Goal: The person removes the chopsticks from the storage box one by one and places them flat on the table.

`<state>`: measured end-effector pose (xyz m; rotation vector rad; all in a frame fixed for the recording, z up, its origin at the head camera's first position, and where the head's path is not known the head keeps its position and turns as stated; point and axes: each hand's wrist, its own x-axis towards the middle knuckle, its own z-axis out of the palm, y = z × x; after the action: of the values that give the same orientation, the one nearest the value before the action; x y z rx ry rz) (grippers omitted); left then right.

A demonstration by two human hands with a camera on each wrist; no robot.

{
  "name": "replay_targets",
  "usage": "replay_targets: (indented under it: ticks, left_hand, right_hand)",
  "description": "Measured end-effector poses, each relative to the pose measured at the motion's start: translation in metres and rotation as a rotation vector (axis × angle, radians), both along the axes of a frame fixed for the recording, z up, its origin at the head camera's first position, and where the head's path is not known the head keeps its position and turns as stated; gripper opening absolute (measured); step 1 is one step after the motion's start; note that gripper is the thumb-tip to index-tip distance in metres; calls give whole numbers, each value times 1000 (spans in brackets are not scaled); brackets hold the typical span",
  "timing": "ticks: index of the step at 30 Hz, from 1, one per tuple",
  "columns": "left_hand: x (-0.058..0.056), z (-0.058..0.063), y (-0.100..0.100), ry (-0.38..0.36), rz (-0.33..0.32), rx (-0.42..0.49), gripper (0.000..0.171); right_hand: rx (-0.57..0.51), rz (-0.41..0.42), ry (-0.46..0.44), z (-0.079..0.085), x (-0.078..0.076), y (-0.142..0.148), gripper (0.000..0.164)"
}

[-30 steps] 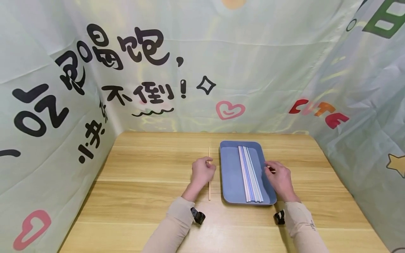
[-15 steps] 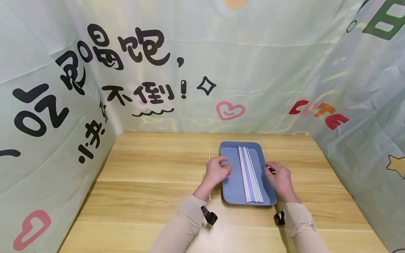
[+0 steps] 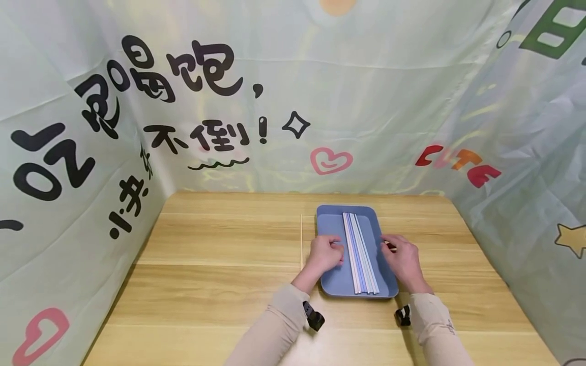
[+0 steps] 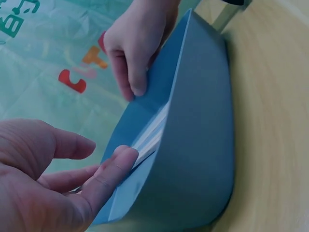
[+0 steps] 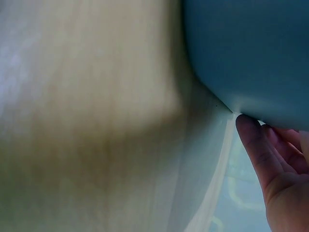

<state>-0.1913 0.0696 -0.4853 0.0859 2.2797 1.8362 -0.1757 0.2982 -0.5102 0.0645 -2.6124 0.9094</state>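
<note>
A blue-grey rectangular tray [image 3: 336,282] lies on the table with several pale pink, blue and white chopsticks [image 3: 360,254] side by side in it. My left hand [image 3: 326,254] is over the tray's left side, beside the chopsticks. In the left wrist view that hand's thumb and fingers are apart, with nothing seen between them, and its fingertips [image 4: 126,157] are near the chopstick ends. My right hand [image 3: 405,259] pinches the tray's right rim. From the right wrist view, its fingers [image 5: 258,147] meet the tray's outer wall [image 5: 251,58].
A thin wooden chopstick [image 3: 301,239] lies on the wooden table [image 3: 220,284] left of the tray, partly behind my left forearm. Printed cloth [image 3: 375,101] stands behind the table and along its left and right sides.
My left hand has moved right, from above the wooden chopstick to over the tray. My right hand stays at the tray's right rim, and the chopsticks have not moved.
</note>
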Motion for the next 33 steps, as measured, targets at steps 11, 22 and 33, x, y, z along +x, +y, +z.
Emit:
replay_targets:
  ticks: [11, 22, 33]
  left_hand:
    - [7, -2, 15, -31, -5, -136, 38]
    - [10, -14, 25, -14, 36, -171, 41]
    - [9, -21, 34, 5, 98, -169, 41]
  right_hand:
    - [-1, -3, -5, -2, -1, 0, 26]
    - [8, 19, 45, -2, -1, 0, 25]
    - [10, 15, 41, -2, -1, 1, 25]
